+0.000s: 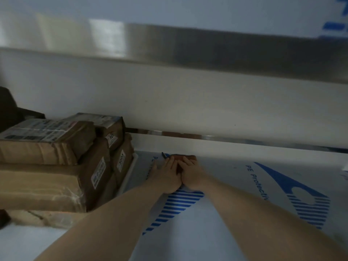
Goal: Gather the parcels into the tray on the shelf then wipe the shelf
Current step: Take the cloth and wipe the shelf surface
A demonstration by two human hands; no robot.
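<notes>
Brown cloth (183,158), a small dark pad of it, is lying flat under both hands near the back of the shelf (235,213). The fingers (172,163) of the left hand (166,176) are stretching forward fairly straight and pressing down on the cloth; those of the right hand (191,175) are doing the same just beside them, thumbs nearly touching. Neither hand is curling round anything. A thin dark sliver is showing at eleven o'clock from the left fingertips; what it is cannot be told.

The shelf surface is wearing a pale protective film printed with blue stripes and lettering. At nine o'clock from the hands, the parcels (56,157), brown paper-wrapped blocks with white labels, are sitting stacked together, and a pale rim at their right side looks like the tray (130,173) edge, so they seem gathered already. A steel lip is running along the back wall at twelve o'clock.

By this reading the wiping step is in hand. The next move probably calls for steady downward pressure while sliding the cloth across the film, toward three o'clock, without snagging or wrinkling the film.
</notes>
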